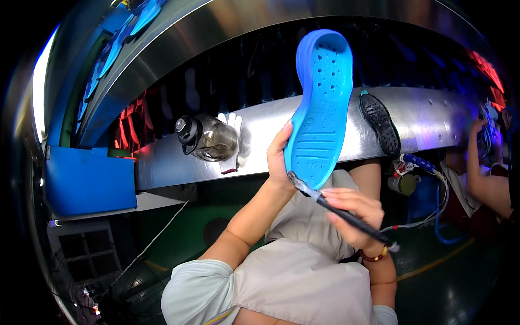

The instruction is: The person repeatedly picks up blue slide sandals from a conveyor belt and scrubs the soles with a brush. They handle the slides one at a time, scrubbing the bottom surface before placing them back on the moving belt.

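Blue foam shoe sole (320, 108) stands upright in your left hand (279, 162), held up in front of you above your lap, its heel end down and its toe end pointing up past the steel ledge (271, 135). Your left fingers are curled closed round the sole's lower left edge, thumb lying along that rim, so the perforated, ribbed face turns toward you. Your right hand (355, 214) sits just below and to the right of the sole, its fingers wrapped shut round a slim dark-handled tool (338, 210). The tool's pale metal tip touches the sole's bottom edge, close to your left wrist, and its handle runs down to the right past your beaded bracelet (374, 255).

Behind the sole, the curved steel ledge crosses the view from left to right. Near its left end a clear water bottle with a black cap (205, 138) lies on its side, with a white work glove (232, 142) just beside it on the right. Toward the ledge's right part, a black sole (381, 123) lies tilted, near the blue one but apart from it. A blue bin (89, 181) hangs below the ledge's left end. At the far right edge, another person's arm (479, 168) reaches up toward the ledge.
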Tool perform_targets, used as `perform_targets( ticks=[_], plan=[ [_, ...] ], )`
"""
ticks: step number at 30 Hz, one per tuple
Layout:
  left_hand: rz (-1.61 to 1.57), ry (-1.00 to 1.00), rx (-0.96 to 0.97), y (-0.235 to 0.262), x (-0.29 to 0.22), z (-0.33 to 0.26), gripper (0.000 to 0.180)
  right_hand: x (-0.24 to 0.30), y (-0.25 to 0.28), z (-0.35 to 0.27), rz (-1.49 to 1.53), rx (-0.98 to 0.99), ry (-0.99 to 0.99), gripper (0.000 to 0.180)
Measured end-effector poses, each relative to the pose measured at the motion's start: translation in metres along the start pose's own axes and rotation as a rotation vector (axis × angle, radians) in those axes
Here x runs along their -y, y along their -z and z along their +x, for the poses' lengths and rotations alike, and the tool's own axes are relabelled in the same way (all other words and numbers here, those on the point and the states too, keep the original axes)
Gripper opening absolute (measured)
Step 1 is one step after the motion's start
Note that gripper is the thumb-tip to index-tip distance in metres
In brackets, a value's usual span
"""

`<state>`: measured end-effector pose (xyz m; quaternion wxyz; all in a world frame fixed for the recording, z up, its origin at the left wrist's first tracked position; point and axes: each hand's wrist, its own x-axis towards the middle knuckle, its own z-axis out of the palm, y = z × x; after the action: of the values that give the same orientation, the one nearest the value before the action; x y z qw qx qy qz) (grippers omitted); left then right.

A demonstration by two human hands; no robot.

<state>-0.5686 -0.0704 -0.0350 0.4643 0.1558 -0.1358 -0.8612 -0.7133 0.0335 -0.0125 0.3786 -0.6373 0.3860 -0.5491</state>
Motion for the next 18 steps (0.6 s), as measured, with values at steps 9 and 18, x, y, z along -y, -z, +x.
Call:
perform_targets(
  ticks=[9, 18],
  plan=[
    [-0.06, 0.032, -0.031, -0.012, -0.003, 0.013, 0.043, -0.005, 0.025, 0.018, 0.156, -0.016, -0.003, 0.022],
    [-0.128, 0.125, 0.097, -0.015, -0.018, 0.02, 0.039, -0.008, 0.042, 0.034, -0.145, 0.1, 0.119, 0.022]
  ],
)
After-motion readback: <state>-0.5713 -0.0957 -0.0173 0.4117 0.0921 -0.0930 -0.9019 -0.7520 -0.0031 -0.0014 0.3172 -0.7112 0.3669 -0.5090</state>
